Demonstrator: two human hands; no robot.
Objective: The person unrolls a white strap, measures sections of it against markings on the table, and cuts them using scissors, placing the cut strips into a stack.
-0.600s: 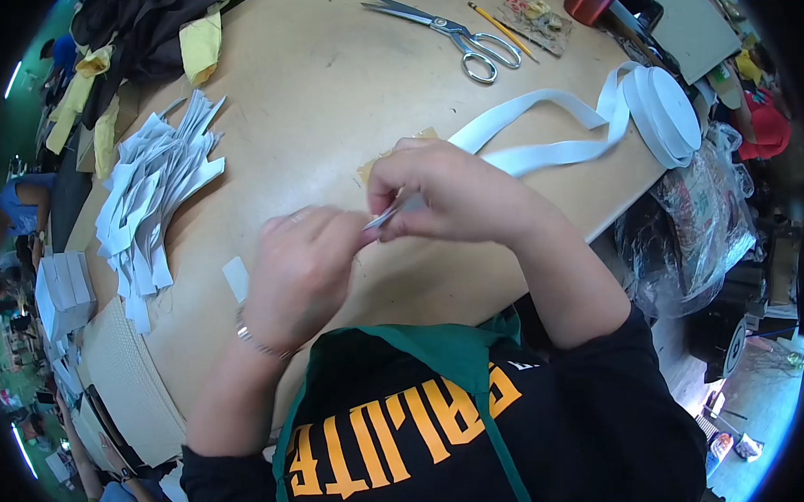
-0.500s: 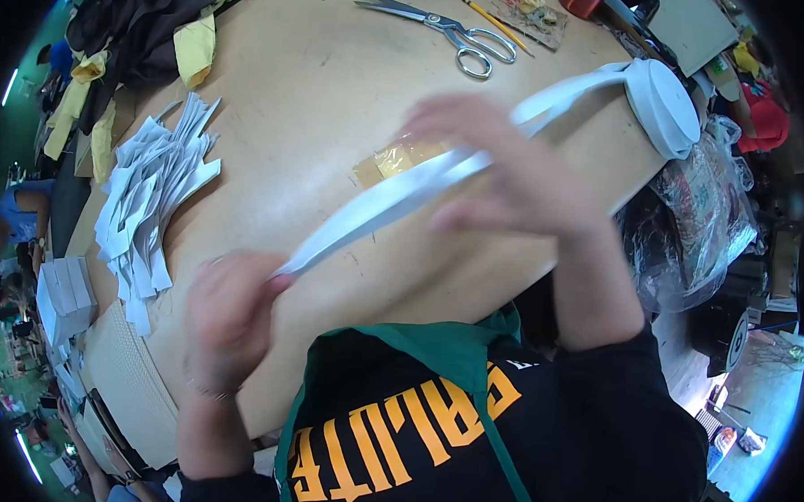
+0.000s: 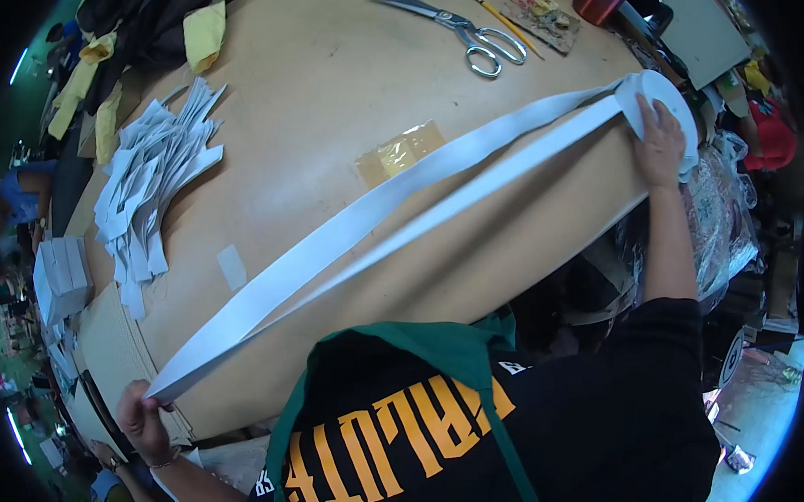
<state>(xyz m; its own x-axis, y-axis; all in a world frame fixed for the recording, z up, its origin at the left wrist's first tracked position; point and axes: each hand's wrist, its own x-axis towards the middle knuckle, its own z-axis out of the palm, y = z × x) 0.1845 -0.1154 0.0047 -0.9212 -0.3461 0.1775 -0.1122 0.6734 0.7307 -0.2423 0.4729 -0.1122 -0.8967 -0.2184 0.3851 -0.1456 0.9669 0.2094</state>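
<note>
A long white elastic band stretches diagonally over the table in two strands, one broad and slack, the other twisted thin. At the lower left, my left hand pinches the band's near end beyond the table's front edge. Both strands lead up to the roll of white elastic band at the right side of the table. My right hand is on that roll, fingers laid over its flat face and gripping its near side; the thumb is hidden.
Cut white strips lie heaped on the left. Scissors, a pencil and a red container are at the back. A taped patch marks the table. Dark and yellow cloth sits back left. People are visible far left.
My left hand has pulled the band's end down and left. My right hand has moved from mid-band to the roll at the right. A small pale piece on the table is now uncovered.
</note>
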